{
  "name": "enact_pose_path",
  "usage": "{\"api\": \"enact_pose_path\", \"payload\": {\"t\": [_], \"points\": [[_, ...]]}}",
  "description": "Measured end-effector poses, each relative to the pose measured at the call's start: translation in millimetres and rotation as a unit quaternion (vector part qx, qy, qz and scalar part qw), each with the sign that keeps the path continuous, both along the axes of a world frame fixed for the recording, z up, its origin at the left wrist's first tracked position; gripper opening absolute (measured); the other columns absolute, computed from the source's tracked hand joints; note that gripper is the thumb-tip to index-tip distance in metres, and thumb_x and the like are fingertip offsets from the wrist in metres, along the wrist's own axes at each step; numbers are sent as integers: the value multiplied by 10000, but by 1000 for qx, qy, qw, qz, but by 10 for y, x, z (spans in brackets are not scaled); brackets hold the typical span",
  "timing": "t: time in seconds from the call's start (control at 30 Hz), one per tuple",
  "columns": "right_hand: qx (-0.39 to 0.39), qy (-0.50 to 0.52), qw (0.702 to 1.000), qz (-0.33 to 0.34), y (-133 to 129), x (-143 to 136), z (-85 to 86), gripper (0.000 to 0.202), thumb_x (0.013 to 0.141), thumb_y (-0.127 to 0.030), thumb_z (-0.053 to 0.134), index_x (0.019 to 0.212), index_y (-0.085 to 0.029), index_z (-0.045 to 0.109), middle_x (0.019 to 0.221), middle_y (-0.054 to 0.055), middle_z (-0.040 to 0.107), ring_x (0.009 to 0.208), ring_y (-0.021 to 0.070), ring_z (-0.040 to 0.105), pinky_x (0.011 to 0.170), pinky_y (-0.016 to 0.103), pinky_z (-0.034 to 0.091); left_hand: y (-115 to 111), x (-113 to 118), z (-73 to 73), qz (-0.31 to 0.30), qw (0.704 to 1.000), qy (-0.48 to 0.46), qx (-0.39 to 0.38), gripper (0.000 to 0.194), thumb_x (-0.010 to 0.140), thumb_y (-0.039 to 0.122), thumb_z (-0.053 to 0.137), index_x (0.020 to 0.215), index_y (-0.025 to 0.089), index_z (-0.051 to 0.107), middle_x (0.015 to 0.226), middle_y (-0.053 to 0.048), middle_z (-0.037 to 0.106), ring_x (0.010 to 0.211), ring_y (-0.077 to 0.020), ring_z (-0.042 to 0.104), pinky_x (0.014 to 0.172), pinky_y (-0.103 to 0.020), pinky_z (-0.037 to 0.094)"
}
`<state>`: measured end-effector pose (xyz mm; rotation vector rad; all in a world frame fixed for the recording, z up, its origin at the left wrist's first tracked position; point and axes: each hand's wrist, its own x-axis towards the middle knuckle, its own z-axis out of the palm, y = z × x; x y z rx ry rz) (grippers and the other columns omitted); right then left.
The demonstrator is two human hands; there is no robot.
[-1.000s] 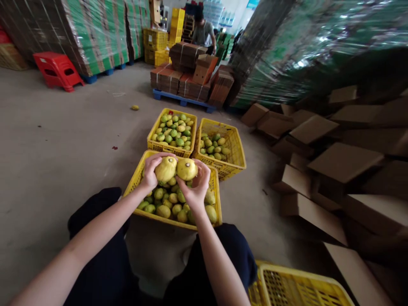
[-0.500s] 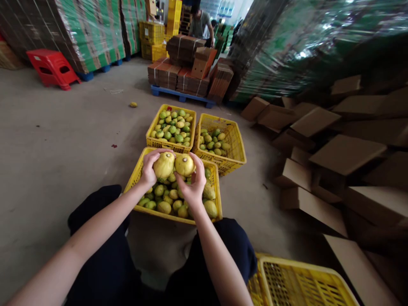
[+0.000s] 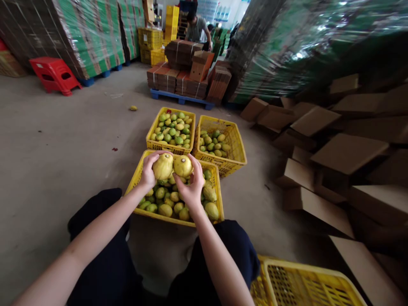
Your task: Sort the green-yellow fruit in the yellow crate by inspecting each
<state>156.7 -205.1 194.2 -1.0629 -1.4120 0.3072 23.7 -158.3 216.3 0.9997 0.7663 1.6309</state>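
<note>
My left hand (image 3: 149, 170) is wrapped round the left side of a yellow papaya (image 3: 162, 167). In my right hand (image 3: 193, 182) is a second yellow papaya (image 3: 182, 166), with the thumb under it and a pale stem end facing me. The two fruits are side by side, almost touching. Both are held over the near yellow crate (image 3: 219, 191), which contains many green and yellow papayas (image 3: 165, 210). My hands and the held fruits cover the crate's far part.
Behind stand a full crate of fruit (image 3: 148, 138) and a partly filled crate (image 3: 237, 146). Another yellow crate (image 3: 306, 272) is at lower right. Cardboard boxes (image 3: 349, 153) crowd the right side. One fruit (image 3: 133, 108) lies on the floor. A person (image 3: 198, 32) bends behind stacked cardboard (image 3: 183, 53).
Both hands keep hold of the same two papayas, which have barely moved. The view has shifted slightly, and the person at the back leans lower.
</note>
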Motion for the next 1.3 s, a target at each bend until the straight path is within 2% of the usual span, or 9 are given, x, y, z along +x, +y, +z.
{"api": "enact_pose_path", "payload": {"t": [0.1, 0.27, 0.33, 0.43, 0.5, 0.57, 0.93, 1.2, 1.3], "points": [[-39, 41, 998, 32, 20, 24, 5, 627, 771, -252, 772, 1367, -259, 577, 1384, 107, 614, 1281, 298, 586, 1099, 504, 495, 47, 6, 12, -19, 987, -92, -126, 259, 789, 287, 537, 738, 166, 760, 825, -56, 770, 858, -219, 720, 781, -287, 554], [-170, 229, 948, 142, 89, 6, 24, 626, 682, -320, 850, 1261, -219, 636, 1240, 65, 695, 1128, 263, 658, 969, 391, 565, 105, 21, -8, -51, 879, -297, -369, 325, 944, 252, 420, 882, 146, 721, 709, -46, 709, 613, -179, 670, 655, -298, 564], [-217, 350, 895, 169, 117, -20, 32, 500, 698, -361, 818, 1147, -193, 676, 1044, 38, 730, 974, 228, 688, 818, 323, 590, 112, 51, -9, -59, 850, -344, -396, 364, 989, 253, 357, 983, 147, 706, 708, -38, 696, 601, -174, 667, 653, -295, 571], [-260, 549, 767, 206, 154, -19, 58, 388, 774, -462, 687, 1038, -178, 689, 804, 18, 704, 767, 192, 680, 614, 281, 568, 115, 121, 6, -72, 838, -376, -388, 397, 1022, 242, 309, 1081, 169, 694, 750, -28, 713, 623, -161, 686, 643, -263, 572], [-262, 636, 690, 224, 180, 23, 84, 384, 818, -490, 610, 1044, -188, 682, 791, 27, 715, 759, 190, 689, 635, 296, 587, 113, 174, 25, -85, 844, -383, -367, 403, 1033, 233, 298, 1074, 183, 696, 784, -25, 735, 657, -158, 707, 646, -249, 573], [-249, 683, 649, 225, 211, 80, 106, 358, 856, -474, 566, 1062, -202, 675, 857, 42, 747, 830, 196, 711, 726, 327, 610, 109, 225, 42, -91, 855, -378, -345, 383, 1037, 231, 320, 1009, 188, 699, 797, -24, 750, 687, -164, 724, 675, -260, 582], [-178, 696, 674, 174, 311, 120, 24, 203, 853, -297, 540, 994, -229, 669, 927, 14, 762, 816, 188, 714, 895, 395, 596, 117, 429, -71, -153, 883, -338, -288, 325, 971, 179, 474, 752, 185, 714, 791, -15, 764, 689, -163, 712, 727, -286, 591], [-173, 680, 687, 189, 292, 137, 17, 203, 819, -331, 601, 987, -230, 655, 923, 14, 755, 796, 183, 703, 927, 405, 584, 77, 404, 34, -156, 874, -346, -302, 156, 883, 166, 567, 778, 169, 683, 756, -13, 757, 649, -158, 725, 672, -263, 598], [-180, 673, 690, 198, 269, 135, 44, 200, 788, -327, 619, 956, -226, 662, 901, 8, 749, 763, 176, 697, 867, 378, 602, 63, 359, 89, -165, 874, -335, -311, 212, 892, 158, 539, 726, 163, 670, 704, -15, 744, 588, -157, 715, 598, -254, 586]]}}
